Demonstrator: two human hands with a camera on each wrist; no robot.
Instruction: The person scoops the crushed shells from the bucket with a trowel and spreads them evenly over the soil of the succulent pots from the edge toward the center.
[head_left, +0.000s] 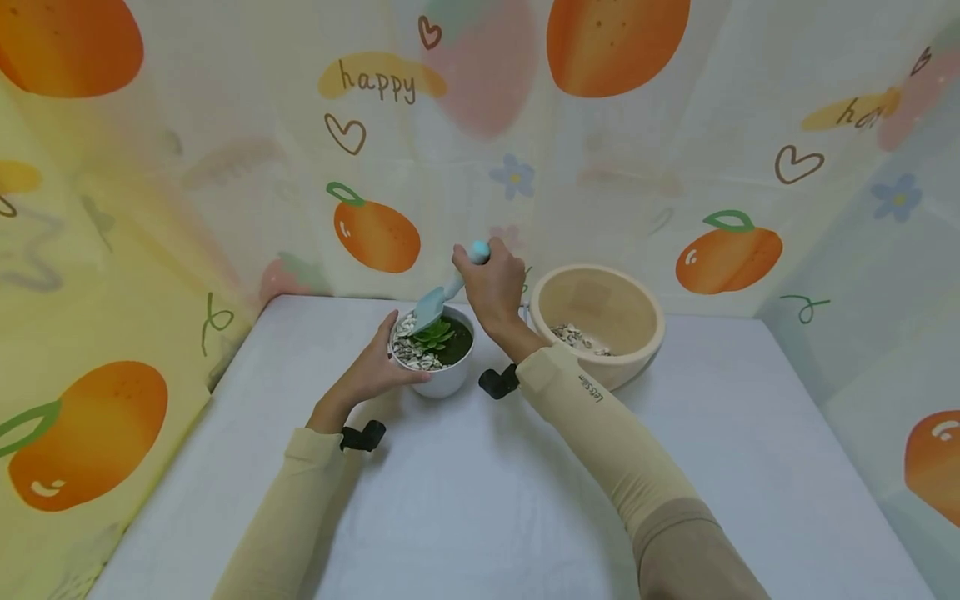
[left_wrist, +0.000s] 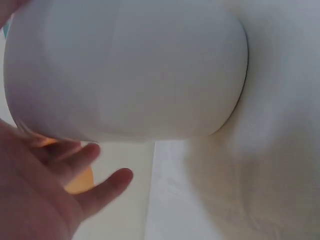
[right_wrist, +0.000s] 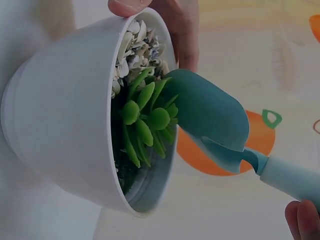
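A white flower pot (head_left: 442,382) stands on the table and holds a small green succulent (right_wrist: 145,120). Pale shells or pebbles (right_wrist: 136,57) cover the left part of its top; dark soil (head_left: 456,343) shows on the right. My left hand (head_left: 375,367) holds the pot from the left, thumb along the near side and fingers round the far side. Some of its fingers (left_wrist: 107,192) stand off the wall in the left wrist view. In my right hand (head_left: 495,287) I grip the handle of a light blue trowel (right_wrist: 215,112), its blade tilted down over the pot's rim beside the plant.
To the right of the pot is a wide beige bowl (head_left: 645,337) with more shells or pebbles (head_left: 577,338) at its bottom. A white cloth covers the table (head_left: 465,508). Behind it hangs a fruit-printed backdrop (head_left: 262,117), close to the back edge.
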